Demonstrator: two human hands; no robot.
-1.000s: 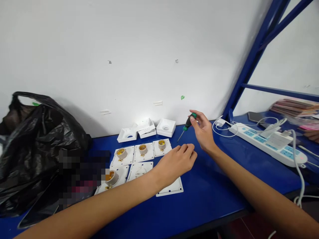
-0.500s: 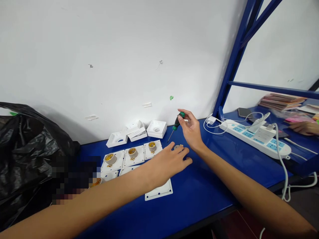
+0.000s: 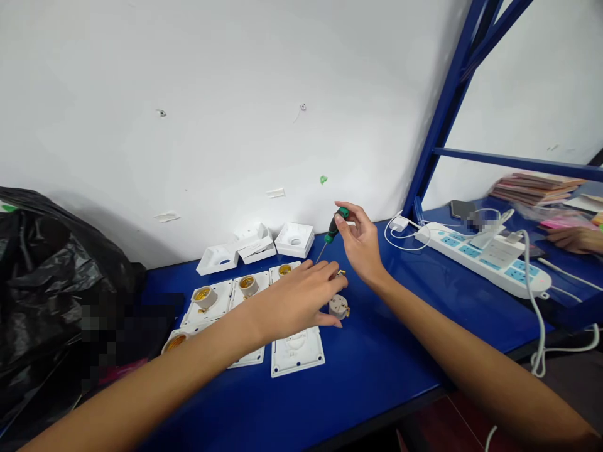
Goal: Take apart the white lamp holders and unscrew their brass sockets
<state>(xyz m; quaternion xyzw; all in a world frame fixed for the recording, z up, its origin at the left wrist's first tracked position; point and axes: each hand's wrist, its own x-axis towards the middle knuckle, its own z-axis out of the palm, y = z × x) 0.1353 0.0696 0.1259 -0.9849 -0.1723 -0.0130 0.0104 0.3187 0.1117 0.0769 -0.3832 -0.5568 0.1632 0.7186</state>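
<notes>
My right hand [image 3: 362,245] is closed around the green-and-black handle of a screwdriver [image 3: 335,224], its thin shaft slanting down to the left. The screwdriver's tip is behind my left hand [image 3: 306,295]. That hand reaches over the white plates with fingers and thumb apart, holding nothing that I can see. Just beyond its thumb a round, pale lamp socket [image 3: 338,306] with brass terminals lies on the blue table. Another brass terminal shows at my fingertips, its body mostly hidden. A white square base plate [image 3: 298,361] lies under the left wrist. Lamp sockets stand on other plates [image 3: 217,304] to the left.
White square covers [image 3: 217,257] lie along the wall. A black plastic bag [image 3: 42,282] is at the left. To the right are a white power strip [image 3: 480,260] with cables, a blue metal frame [image 3: 438,125] and another person's hand [image 3: 575,240].
My left hand has shifted slightly left and down, and its thumb has swung away from the fingers. The pale socket beside it has come into view. My right hand still holds the screwdriver.
</notes>
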